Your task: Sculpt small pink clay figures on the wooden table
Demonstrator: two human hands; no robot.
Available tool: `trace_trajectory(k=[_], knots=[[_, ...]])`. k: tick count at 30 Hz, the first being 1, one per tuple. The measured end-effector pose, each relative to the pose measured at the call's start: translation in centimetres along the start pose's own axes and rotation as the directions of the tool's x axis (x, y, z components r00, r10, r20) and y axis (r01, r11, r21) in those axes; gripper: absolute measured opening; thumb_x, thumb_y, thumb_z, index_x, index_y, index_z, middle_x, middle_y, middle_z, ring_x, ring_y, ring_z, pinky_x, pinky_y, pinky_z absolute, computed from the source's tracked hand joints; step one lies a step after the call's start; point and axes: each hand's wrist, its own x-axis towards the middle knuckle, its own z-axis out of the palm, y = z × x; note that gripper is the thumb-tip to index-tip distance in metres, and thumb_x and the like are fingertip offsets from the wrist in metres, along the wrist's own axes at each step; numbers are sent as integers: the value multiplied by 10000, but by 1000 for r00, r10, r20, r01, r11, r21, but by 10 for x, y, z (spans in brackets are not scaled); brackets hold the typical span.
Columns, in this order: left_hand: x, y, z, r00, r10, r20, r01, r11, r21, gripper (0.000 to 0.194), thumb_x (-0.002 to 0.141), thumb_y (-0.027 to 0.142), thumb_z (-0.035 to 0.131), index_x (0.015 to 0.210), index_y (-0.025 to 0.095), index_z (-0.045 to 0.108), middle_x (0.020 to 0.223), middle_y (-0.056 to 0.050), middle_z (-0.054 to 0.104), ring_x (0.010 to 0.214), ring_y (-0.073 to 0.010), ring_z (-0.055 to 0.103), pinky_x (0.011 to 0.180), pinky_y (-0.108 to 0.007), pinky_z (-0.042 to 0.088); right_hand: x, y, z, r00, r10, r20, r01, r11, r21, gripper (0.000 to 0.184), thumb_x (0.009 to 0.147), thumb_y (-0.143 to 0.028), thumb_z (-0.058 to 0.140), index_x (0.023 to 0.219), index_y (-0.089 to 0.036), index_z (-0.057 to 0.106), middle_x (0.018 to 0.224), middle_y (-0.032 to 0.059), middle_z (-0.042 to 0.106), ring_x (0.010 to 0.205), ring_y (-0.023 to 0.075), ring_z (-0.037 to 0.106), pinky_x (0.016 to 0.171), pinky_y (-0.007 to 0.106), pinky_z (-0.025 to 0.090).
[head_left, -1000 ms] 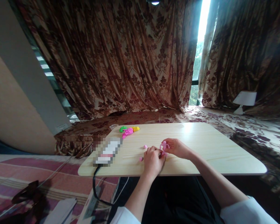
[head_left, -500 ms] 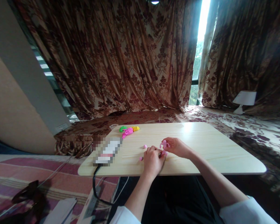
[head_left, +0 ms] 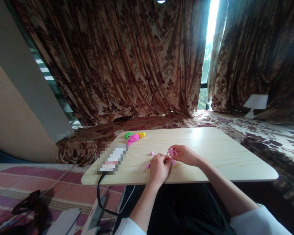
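Note:
My right hand pinches a small pink piece with thin curved arms, just above the table. Close by on the left, my left hand has its fingers curled together, their tips beside that piece; what they grip, if anything, is hidden. Below the two hands shows another small pink piece, partly covered by fingers. A little pink ball lies beyond my left hand, and a second pink lump rests at its left edge. The material of the pink pieces is too small to tell.
The pale wooden table carries green, magenta and yellow items at its far left. A blurred-out device with a black cable lies at the left. A white lamp stands at the back right.
My left hand has shifted slightly left and down. My right hand has lowered a little with the pink piece, turning it closer to my left fingertips.

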Motion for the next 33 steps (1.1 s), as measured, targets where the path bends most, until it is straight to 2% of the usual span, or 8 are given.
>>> trace_trajectory(k=[4,7,12,15,17,19,24,33], knots=[[-1,0,0,1000,8,-2,-8,1000,1,133,769,256,537,669,193,597,713,-26,607,766,-180,555,759,-311,371,-7,4,-9,999,10,-53,-3,993,119,274,721,-223,603,989,-166,605,973,74,652,893,192,615,802,342,492],[-2,0,0,1000,6,-11,-6,999,-37,96,768,255,536,759,202,616,773,-29,626,804,-184,560,770,-314,377,-16,8,-11,991,51,-122,-28,983,182,326,702,-267,637,1012,-171,602,998,91,656,908,214,625,838,391,489],[0,3,3,1000,-20,-11,19,997,-81,97,709,262,603,779,203,637,822,-40,639,810,-192,570,756,-316,396,-26,16,0,991,54,-123,-18,961,275,376,712,-335,645,1053,-187,588,1032,87,656,950,220,616,866,396,476],[3,2,4,998,-62,-8,59,974,-217,116,738,281,578,734,196,656,783,-40,648,788,-183,587,763,-311,407,-30,21,8,961,85,-264,-8,959,282,352,740,-354,614,1046,-182,579,1042,93,646,907,213,625,794,366,498],[5,2,3,994,-113,-8,102,921,-377,163,758,306,561,775,185,670,809,-47,665,801,-178,602,788,-302,412,-34,22,12,909,142,-392,-33,961,273,320,776,-381,565,1019,-173,586,1016,95,648,822,195,636,705,330,504],[5,2,0,987,-161,-6,135,848,-512,212,770,336,552,835,178,677,845,-52,680,835,-179,613,827,-297,405,-37,19,17,875,197,-442,-81,960,268,315,803,-409,522,981,-163,607,955,91,659,761,180,631,643,296,490],[1,12,-8,983,-181,19,152,761,-630,238,768,357,561,886,185,674,884,-42,684,898,-184,599,868,-292,389,-39,1,34,905,209,-372,-124,963,240,363,823,-458,481,832,-144,662,772,65,663,697,166,599,584,251,448],[-2,16,-6,984,-124,131,179,618,-766,197,760,343,579,851,168,592,841,-21,629,842,-158,589,810,-264,439,-36,1,42,883,209,-420,-108,962,251,343,792,-462,523,692,-147,615,578,10,555,529,121,491,496,226,385]])
